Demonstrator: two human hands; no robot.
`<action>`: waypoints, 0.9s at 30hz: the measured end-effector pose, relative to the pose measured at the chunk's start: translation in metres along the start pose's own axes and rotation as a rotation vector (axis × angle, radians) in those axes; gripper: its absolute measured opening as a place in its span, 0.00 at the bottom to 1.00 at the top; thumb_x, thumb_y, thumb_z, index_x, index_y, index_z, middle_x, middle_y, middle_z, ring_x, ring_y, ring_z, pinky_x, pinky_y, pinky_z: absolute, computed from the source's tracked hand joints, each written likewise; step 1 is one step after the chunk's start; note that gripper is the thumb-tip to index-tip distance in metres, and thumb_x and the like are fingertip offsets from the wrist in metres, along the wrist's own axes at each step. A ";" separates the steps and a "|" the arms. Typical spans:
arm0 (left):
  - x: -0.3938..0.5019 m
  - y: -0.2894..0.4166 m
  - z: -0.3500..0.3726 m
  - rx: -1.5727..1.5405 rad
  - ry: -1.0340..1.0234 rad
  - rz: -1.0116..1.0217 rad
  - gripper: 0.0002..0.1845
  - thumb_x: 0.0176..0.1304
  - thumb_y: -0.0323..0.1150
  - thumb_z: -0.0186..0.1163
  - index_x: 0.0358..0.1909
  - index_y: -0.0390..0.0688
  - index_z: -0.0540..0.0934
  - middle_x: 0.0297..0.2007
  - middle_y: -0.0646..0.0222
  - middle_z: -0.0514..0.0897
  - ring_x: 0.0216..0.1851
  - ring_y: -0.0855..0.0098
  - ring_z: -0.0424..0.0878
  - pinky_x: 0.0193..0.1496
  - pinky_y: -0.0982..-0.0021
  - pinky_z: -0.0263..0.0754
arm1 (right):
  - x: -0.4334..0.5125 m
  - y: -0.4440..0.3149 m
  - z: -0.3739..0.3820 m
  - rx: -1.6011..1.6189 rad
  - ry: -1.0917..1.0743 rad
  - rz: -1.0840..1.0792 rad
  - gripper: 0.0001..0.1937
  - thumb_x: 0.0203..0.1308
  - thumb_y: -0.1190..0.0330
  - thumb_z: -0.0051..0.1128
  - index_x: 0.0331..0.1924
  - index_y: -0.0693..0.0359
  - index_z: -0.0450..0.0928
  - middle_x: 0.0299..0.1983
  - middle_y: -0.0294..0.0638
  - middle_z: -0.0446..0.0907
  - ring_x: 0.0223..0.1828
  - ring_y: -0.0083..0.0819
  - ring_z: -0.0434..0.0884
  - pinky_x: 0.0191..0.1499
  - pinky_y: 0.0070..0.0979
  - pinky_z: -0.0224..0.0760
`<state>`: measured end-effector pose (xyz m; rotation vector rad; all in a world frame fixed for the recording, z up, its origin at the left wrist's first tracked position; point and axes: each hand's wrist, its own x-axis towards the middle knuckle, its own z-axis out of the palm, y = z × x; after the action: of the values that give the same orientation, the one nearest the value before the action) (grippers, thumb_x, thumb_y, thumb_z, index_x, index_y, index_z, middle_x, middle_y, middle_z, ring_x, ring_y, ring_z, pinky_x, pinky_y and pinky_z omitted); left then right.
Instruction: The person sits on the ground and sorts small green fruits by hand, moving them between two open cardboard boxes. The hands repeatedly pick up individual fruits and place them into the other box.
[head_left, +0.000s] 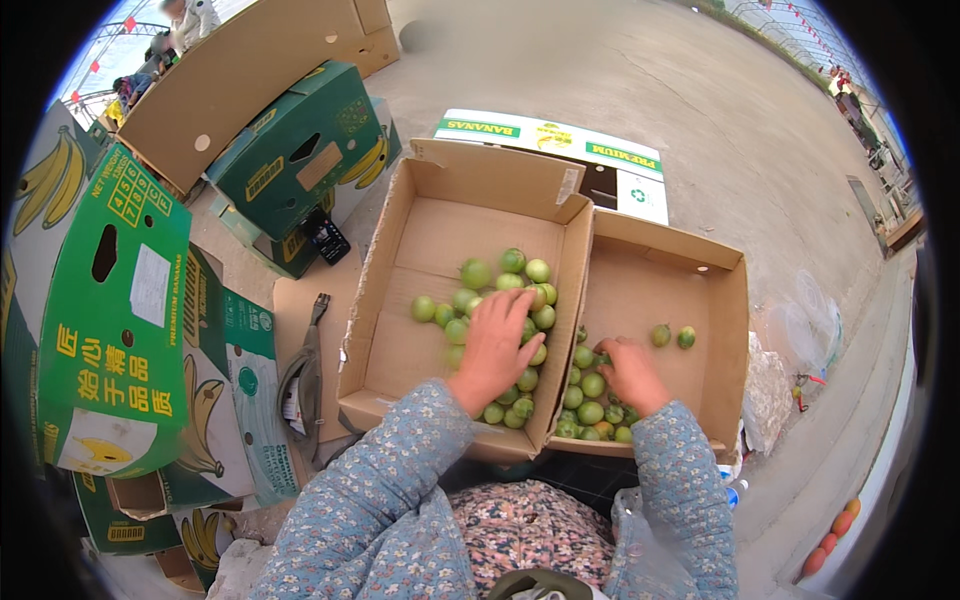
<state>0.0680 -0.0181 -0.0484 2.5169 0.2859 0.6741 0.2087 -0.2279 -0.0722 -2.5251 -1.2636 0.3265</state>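
Note:
Two open cardboard boxes stand side by side before me. In the left cardboard box (420, 225) many green tomatoes (475, 274) lie in its right half. My left hand (495, 341) rests over them, palm down, its fingertips at a slightly reddish tomato (537, 297); whether it grips one is hidden. Inside the right cardboard box (667, 240), my right hand (630, 371) touches a pile of green tomatoes (592, 385) along the left side. Its fingers are bent, and what lies under them cannot be seen. Two tomatoes (661, 335) lie apart, right of that hand.
Green banana boxes (300, 165) and a large upright box (67, 315) stand left, with a phone (328, 238) and a strap (311, 345). A white banana box (645, 161) is behind. Right are a stone (765, 397), clear plastic (806, 322) and several reddish fruits (828, 543). People are far off.

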 end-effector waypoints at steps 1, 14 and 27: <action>0.000 0.001 -0.001 -0.057 -0.009 0.017 0.33 0.56 0.34 0.70 0.63 0.39 0.72 0.58 0.55 0.74 0.62 0.52 0.70 0.67 0.54 0.63 | 0.002 -0.001 -0.003 -0.023 -0.008 0.036 0.17 0.53 0.70 0.66 0.49 0.57 0.81 0.40 0.49 0.82 0.47 0.51 0.80 0.50 0.46 0.72; 0.001 0.014 0.000 -0.154 -0.122 0.264 0.28 0.54 0.32 0.70 0.59 0.47 0.77 0.48 0.62 0.79 0.49 0.56 0.77 0.55 0.57 0.71 | 0.004 -0.042 -0.031 0.951 0.153 0.026 0.21 0.61 0.71 0.65 0.57 0.65 0.75 0.47 0.42 0.83 0.48 0.30 0.80 0.56 0.29 0.72; 0.001 0.003 0.000 -0.034 0.045 0.041 0.19 0.53 0.27 0.67 0.48 0.41 0.78 0.52 0.60 0.77 0.57 0.55 0.73 0.61 0.55 0.65 | 0.027 0.003 -0.006 -0.045 0.103 0.135 0.30 0.59 0.75 0.60 0.68 0.51 0.70 0.66 0.56 0.69 0.62 0.52 0.73 0.62 0.44 0.72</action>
<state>0.0692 -0.0200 -0.0465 2.4836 0.2369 0.7459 0.2291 -0.2091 -0.0693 -2.6343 -1.0773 0.1965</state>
